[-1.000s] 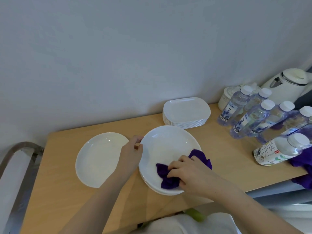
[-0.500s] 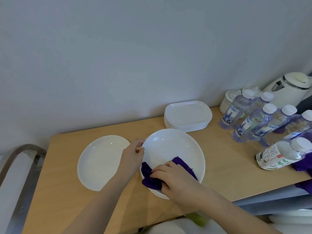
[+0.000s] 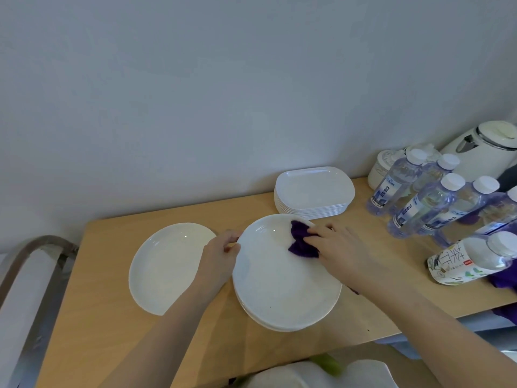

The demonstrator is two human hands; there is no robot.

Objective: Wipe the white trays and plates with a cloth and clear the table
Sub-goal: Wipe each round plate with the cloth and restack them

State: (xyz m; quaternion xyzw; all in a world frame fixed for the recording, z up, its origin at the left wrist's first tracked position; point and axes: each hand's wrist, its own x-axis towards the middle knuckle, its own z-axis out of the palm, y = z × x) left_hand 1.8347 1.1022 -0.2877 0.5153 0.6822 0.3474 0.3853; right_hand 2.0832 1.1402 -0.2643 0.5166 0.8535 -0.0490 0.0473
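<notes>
Landmark: the stack of round white plates [image 3: 282, 287] near the front middle of the wooden counter [image 3: 112, 317]. The left hand [image 3: 219, 260] grips the stack's left rim; its fingers [image 3: 232, 238] are curled over the edge of the top plate and the thumb lies against the rim. The right hand [image 3: 340, 252] lies over the far right part of the top plate, fingers nearly straight and close together, pressing a bunched purple cloth [image 3: 300, 239] flat onto the plate surface; the cloth shows beyond the fingertips toward the far rim. Whether the thumb pinches the cloth cannot be told. Left of the stack, just beside it, a single round white plate [image 3: 167, 267] lies flat on the counter, partly covered by the left forearm. Behind the stack, against the wall, sits a pile of white rectangular trays [image 3: 313, 191]. Right of the stack stand several clear water bottles [image 3: 419, 203] with white caps, and nearer the front edge one labelled bottle [image 3: 470, 261] lies on its side. A white kettle [image 3: 486, 152] stands behind the bottles.
</notes>
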